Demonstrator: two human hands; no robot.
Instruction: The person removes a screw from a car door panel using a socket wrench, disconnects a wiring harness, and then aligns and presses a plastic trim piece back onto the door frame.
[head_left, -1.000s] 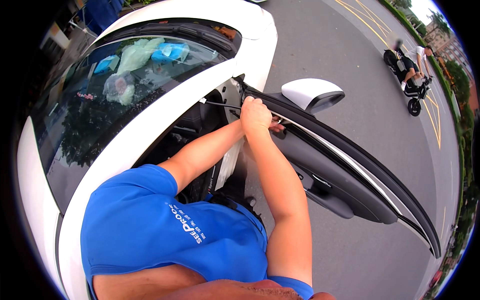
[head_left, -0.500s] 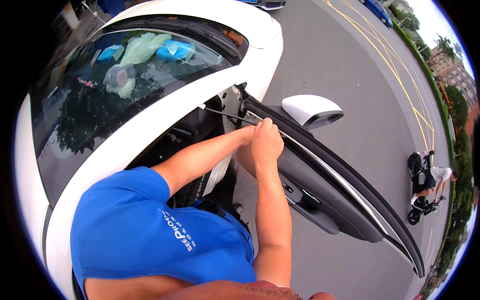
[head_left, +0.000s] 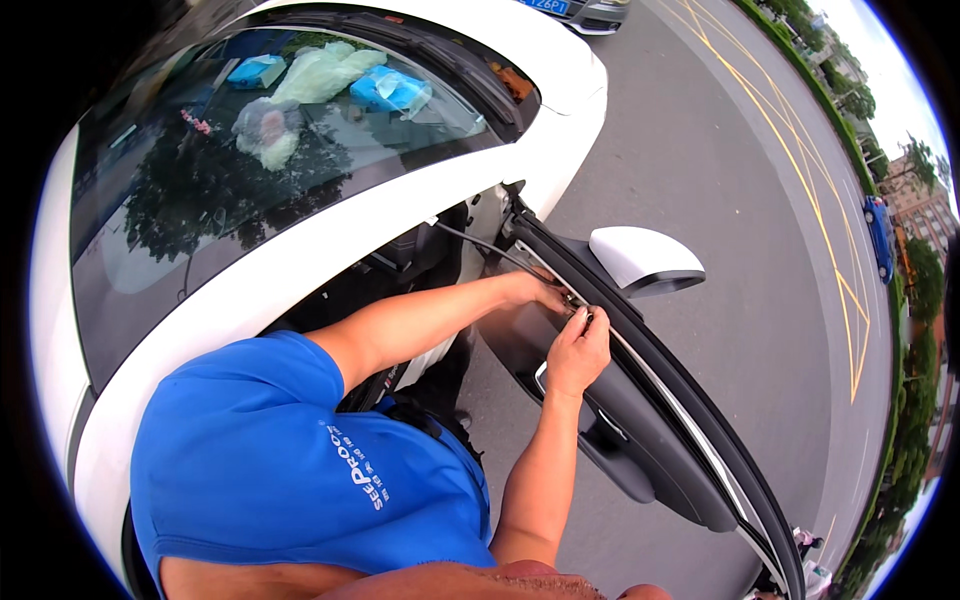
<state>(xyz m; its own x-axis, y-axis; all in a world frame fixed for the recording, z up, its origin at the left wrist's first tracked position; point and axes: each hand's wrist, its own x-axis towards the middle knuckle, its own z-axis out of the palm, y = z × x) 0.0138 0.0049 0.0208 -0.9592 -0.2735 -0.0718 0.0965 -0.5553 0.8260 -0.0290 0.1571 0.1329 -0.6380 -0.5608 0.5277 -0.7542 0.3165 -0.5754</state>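
Note:
Both my hands work at the window sill of an open car door [head_left: 640,425]. A thin, dark, flexible strip [head_left: 468,238] with a pale end stretches from beside the windscreen pillar to the sill. Closed around its door-side end is my left hand [head_left: 537,290], its fingertips partly hidden. Just nearer to me, my right hand [head_left: 582,350] is pinched at the sill's inner edge; the small thing between its fingers cannot be made out. A bright trim line [head_left: 690,440] follows the sill, and the door's grey inner panel lies below my hands.
The white car body [head_left: 330,240] curves along my left, its windscreen showing blue packs [head_left: 392,90] and plastic bags. A white side mirror [head_left: 645,258] sticks out beyond the door. Grey road [head_left: 740,300] lies past it; a grey car [head_left: 590,14] stands ahead.
My hands were together at the sill and are now apart, the right one shifted nearer along the door. The view has turned slightly; the scooter rider has moved almost out of sight.

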